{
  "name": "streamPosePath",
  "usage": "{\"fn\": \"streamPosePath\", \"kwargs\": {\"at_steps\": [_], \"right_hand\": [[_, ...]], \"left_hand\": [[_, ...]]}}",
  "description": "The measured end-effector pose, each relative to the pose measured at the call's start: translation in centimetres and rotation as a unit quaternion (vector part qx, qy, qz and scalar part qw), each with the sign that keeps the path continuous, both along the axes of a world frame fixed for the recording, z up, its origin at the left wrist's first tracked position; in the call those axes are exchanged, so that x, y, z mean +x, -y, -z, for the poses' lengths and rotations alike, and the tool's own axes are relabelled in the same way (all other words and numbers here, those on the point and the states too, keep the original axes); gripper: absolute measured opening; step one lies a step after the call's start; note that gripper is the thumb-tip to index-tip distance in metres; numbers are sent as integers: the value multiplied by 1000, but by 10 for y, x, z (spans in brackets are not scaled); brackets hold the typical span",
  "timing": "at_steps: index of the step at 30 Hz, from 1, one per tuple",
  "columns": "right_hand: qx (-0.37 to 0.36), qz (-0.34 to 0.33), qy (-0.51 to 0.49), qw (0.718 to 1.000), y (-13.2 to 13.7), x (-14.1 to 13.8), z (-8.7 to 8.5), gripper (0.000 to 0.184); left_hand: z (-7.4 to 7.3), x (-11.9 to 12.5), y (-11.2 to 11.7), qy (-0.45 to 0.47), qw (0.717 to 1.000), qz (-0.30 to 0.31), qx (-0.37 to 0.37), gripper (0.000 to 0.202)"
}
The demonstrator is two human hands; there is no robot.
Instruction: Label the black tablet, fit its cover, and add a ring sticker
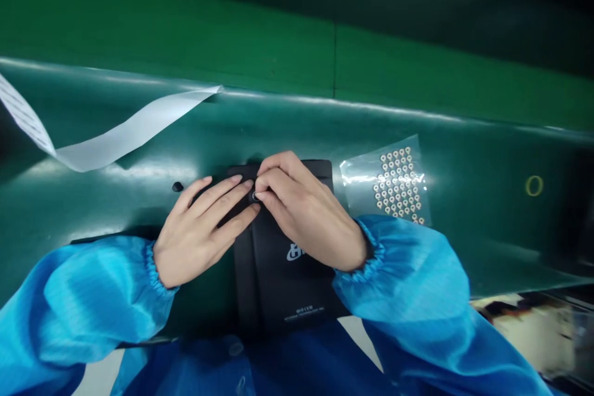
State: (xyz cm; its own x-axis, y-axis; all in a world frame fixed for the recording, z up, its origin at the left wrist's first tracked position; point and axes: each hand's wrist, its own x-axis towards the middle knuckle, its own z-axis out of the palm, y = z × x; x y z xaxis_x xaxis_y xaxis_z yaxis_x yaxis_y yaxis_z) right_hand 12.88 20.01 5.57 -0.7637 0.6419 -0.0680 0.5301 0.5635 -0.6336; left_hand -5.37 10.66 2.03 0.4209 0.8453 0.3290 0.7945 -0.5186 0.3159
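Observation:
A flat black device (297,291) with white printing on its face lies on the green work mat in front of me. My left hand (204,232) rests palm down at its upper left, fingers stretched out and apart. Over the device's upper part, my right hand (301,207) is closed in a pinch, its thumb and fingertips beside a small round ring-like spot (256,196) on the device. Whatever is between those fingertips is hidden. A small black piece (177,187) lies on the mat just left of my left fingers.
A clear sheet (359,189) carrying rows of small ring-shaped pieces (399,179) lies right of the device. A long white paper strip (134,133) curls across the left of the green mat (288,120). Farther right is a yellow ring mark (534,186).

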Motion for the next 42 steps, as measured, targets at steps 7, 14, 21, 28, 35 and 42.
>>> {"fn": "streamPosePath", "kwargs": {"at_steps": [7,14,21,28,35,42], "right_hand": [[1,42,-66,997,7,7,2,29],[15,60,-101,993,69,76,5,41],[81,44,-30,995,147,118,29,33],[103,49,-16,993,145,113,32,30],[112,43,-17,993,144,113,32,27],[120,42,-21,992,142,110,33,29]], "left_hand": [[2,-2,-2,4,1000,11,-17,38],[2,-3,-1,54,997,9,-54,38],[-2,7,-5,-12,997,-7,-78,46],[1,10,-2,-55,997,-9,-57,49],[6,8,2,-32,998,-6,-53,56],[3,13,1,-59,997,-26,-31,49]]}}
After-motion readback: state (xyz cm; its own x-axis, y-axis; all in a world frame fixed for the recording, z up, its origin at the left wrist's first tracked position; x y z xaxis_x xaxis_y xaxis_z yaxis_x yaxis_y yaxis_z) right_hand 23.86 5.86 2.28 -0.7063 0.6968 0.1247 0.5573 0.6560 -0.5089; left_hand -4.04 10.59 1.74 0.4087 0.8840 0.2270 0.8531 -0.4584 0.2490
